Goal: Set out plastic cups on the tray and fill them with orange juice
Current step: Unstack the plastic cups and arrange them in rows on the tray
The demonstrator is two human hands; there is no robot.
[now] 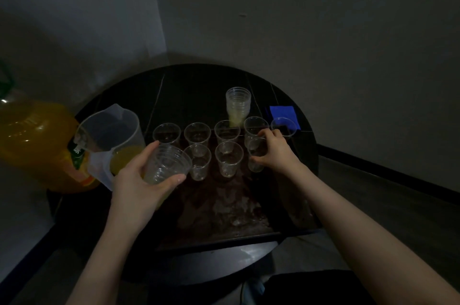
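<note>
Dim tray (224, 205), clear empty cups (227, 159)

Hardly any writing can be read here; the room is dim. The big juice bottle (37, 140) at the left carries the only lettering: a label (78, 159) on its lower side, green and orange, with a white character or two on the green patch. The marks are too small and too blurred to make out, so no brand name can be told from them. The clear jug (109, 135) beside the bottle shows no measuring marks that can be read. The plastic cups (198, 134) are plain and see-through, with no print visible. The blue cloth (283, 113) at the far right bears no legible tag or sign.
</note>
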